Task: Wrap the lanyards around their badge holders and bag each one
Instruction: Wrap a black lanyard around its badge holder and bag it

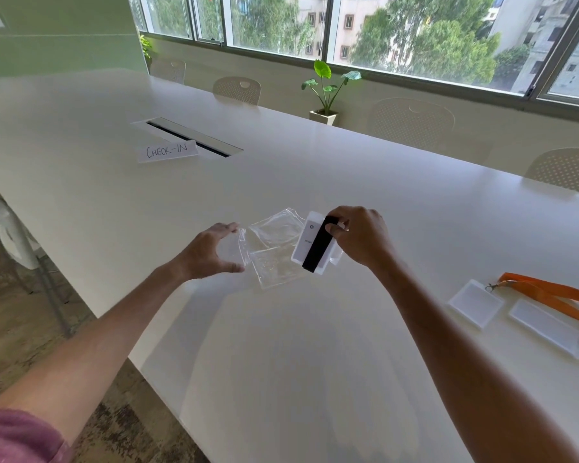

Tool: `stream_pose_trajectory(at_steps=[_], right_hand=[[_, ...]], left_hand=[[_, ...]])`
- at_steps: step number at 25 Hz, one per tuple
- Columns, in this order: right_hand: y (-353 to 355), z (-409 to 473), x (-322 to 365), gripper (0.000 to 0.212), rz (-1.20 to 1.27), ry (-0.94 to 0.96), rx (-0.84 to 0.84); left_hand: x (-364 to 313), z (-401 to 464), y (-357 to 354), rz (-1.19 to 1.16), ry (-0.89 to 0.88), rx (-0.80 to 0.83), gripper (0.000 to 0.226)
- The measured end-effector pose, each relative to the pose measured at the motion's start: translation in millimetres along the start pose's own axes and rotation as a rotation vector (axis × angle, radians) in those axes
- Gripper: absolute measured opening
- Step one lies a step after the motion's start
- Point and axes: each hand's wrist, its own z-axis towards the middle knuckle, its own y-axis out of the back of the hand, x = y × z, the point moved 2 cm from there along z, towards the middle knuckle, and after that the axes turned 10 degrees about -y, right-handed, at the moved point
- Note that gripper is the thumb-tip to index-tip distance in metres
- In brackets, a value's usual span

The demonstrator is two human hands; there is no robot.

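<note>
The badge holder, white and wound lengthwise with a black lanyard, is held just above the white table, tilted, its lower edge over the clear bags. The right hand pinches it at the upper right corner, thumb and fingertips closed on the black band and the holder's edge.

Just left of the badge holder lie several clear plastic bags, overlapping and partly under it; how many cannot be told. Left of them the left hand hovers, fingers and thumb spread in an open curve, its fingertips at the edge of the leftmost bag; whether they touch the plastic cannot be told.

Well to the right of the badge holder, near the table's right side, two more clear holders lie flat side by side, with an orange lanyard clipped to them and running off the frame's edge.

Between the badge holder and these spare holders the tabletop is bare. Nearer the person it is bare as well, up to the table's left edge, which runs diagonally below the left forearm. Far beyond the badge holder, to the left, a folded card reading "CHECK-IN" stands beside a cable slot.
</note>
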Motion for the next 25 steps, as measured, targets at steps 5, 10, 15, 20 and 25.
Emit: stream_pose_trajectory(at_steps=[5,10,15,20,25], right_hand=[[3,-2,6,0.016,0.122,-0.061,-0.051],[12,-2,11,0.009,0.259,-0.139,-0.11],[16,-2,12,0.007,0.326,-0.187,-0.127],[16,-3,10,0.008,0.337,-0.218,-0.117],[15,-5,5,0.008,0.375,-0.241,-0.126]], left_hand=[[-17,-7,1,-0.014,-0.066,-0.093,0.096],[-41,-6,-3,-0.019,-0.149,-0.149,0.093],[-65,-1,-12,-0.028,-0.183,-0.141,0.095],[-79,4,-22,-0.03,-0.209,-0.123,0.096],[-91,8,-30,-0.043,-0.222,-0.138,0.097]])
